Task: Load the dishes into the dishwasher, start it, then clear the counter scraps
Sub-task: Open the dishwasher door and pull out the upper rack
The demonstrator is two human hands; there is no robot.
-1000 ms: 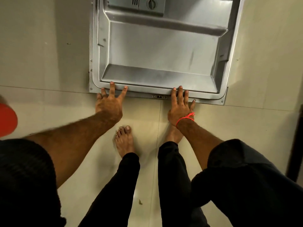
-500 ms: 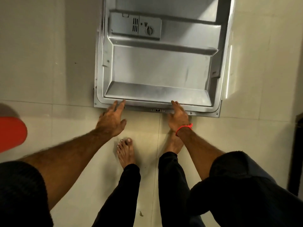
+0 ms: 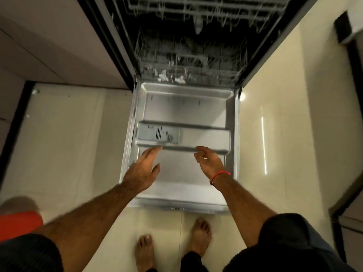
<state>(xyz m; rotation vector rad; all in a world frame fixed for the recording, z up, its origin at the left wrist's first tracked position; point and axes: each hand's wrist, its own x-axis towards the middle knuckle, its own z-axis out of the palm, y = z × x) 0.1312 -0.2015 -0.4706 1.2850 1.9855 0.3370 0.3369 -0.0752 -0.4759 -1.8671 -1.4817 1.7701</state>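
The dishwasher door lies fully open and flat in front of me, its steel inner face up, with the grey detergent dispenser on its left half. Behind it the dark tub shows the lower rack holding blurred dishes and the upper rack above. My left hand hovers over the door's near left part, fingers stretched forward, holding nothing. My right hand hangs over the near right part with loosely curled fingers, empty, a red thread at the wrist.
Pale cabinet fronts flank the dishwasher on the left, glossy floor tiles on both sides. A red round object sits at the lower left edge. My bare feet stand just before the door's front edge. A dark-framed unit stands at the right.
Both hands have left the door's front edge and moved forward over its inner face. The view has tilted up, so the racks inside the tub are now visible.
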